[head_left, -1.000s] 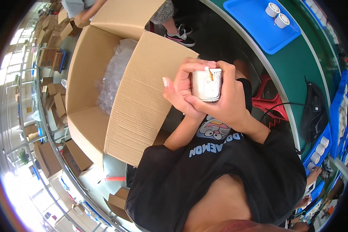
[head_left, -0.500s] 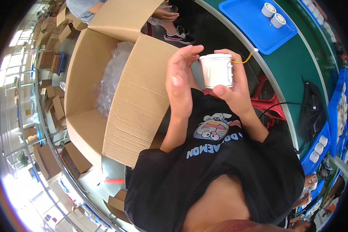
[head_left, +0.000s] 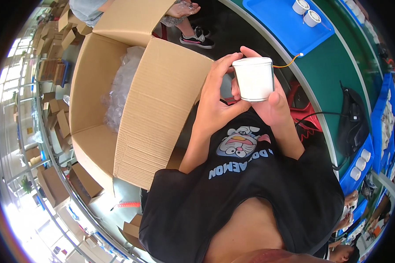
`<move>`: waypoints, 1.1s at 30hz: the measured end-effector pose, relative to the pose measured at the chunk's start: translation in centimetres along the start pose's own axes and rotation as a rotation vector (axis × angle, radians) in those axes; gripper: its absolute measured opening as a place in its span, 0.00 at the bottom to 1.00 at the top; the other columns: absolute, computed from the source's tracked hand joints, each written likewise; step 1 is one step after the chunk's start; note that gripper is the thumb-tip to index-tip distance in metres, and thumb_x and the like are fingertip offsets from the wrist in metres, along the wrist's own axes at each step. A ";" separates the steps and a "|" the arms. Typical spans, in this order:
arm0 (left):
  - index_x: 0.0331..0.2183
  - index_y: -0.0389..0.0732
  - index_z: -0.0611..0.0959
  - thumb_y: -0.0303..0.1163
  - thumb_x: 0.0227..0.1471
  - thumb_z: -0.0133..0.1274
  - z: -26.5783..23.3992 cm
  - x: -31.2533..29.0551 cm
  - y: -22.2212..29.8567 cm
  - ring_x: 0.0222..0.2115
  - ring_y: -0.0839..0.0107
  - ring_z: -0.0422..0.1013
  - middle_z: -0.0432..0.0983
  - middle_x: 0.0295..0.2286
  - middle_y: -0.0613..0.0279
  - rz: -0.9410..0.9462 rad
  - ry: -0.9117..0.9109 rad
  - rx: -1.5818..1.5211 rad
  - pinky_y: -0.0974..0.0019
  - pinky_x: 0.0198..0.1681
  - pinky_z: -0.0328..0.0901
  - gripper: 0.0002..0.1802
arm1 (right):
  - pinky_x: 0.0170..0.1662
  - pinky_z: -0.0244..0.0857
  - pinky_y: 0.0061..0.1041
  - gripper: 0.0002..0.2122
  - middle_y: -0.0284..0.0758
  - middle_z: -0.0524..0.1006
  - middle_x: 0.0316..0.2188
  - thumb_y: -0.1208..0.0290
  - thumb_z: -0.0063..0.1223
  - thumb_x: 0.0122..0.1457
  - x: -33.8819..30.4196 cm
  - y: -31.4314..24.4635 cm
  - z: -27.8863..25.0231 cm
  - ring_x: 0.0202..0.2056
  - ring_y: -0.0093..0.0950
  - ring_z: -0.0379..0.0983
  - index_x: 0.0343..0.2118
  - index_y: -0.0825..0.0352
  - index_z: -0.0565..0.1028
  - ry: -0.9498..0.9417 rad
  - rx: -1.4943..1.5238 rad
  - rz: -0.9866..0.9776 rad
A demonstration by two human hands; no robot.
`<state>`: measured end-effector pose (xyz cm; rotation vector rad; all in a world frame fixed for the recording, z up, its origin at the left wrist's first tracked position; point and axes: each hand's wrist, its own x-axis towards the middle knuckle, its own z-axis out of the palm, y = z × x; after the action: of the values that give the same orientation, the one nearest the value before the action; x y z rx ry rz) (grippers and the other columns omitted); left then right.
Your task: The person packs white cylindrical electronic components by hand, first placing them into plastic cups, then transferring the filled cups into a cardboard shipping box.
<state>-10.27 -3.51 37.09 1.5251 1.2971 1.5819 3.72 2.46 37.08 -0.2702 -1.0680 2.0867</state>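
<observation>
A white cup-shaped housing (head_left: 254, 81), with a rim at its top and smooth tapered sides, is held up in front of my chest. From its right side runs a thin yellow-orange wire (head_left: 287, 65) that ends in a small white connector (head_left: 301, 55). My left hand (head_left: 217, 90) curls round its left side, index finger by the rim and thumb near the base. Behind and to the right, my right hand (head_left: 274, 107) supports it, thumb at the lower right edge; the housing hides part of those fingers.
On my left stands a large open cardboard box (head_left: 156, 118) with clear plastic bags (head_left: 125, 90) inside. To the right curves a green worktable (head_left: 327, 79) bearing a blue tray (head_left: 289, 26) with two white round parts, and a black bag (head_left: 353, 122). Another person's hand (head_left: 184, 8) shows beyond the box.
My left hand has moved right and closed on the housing, from being open beside it. The housing has turned, so its clip side no longer faces me, and shifted slightly right.
</observation>
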 end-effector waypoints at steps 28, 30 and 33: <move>0.54 0.41 0.72 0.22 0.26 0.67 -1.0 -1.5 1.1 0.50 0.53 0.66 0.66 0.51 0.50 0.141 0.032 0.008 0.58 0.51 0.63 0.46 | 0.48 0.72 0.36 0.48 0.47 0.68 0.54 0.52 0.61 0.47 -0.8 -0.3 1.3 0.46 0.40 0.75 0.65 0.73 0.47 -0.172 0.047 0.023; 0.53 0.41 0.72 0.23 0.26 0.67 -1.1 -1.5 1.1 0.50 0.53 0.66 0.66 0.51 0.50 0.154 0.038 0.027 0.58 0.51 0.63 0.45 | 0.48 0.72 0.35 0.49 0.49 0.69 0.52 0.50 0.61 0.47 -0.9 -0.3 1.4 0.46 0.40 0.75 0.65 0.73 0.47 -0.175 0.043 0.036; 0.52 0.42 0.74 0.24 0.26 0.67 -1.1 -1.2 1.9 0.49 0.53 0.65 0.66 0.51 0.50 0.149 0.057 0.068 0.57 0.51 0.62 0.44 | 0.47 0.71 0.36 0.47 0.57 0.71 0.48 0.48 0.59 0.50 -0.8 -0.3 0.8 0.45 0.43 0.75 0.64 0.74 0.48 -0.262 0.087 0.083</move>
<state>-10.65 -5.58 38.50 1.6636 1.3067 1.7011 4.07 1.49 37.69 0.0028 -1.1290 2.2821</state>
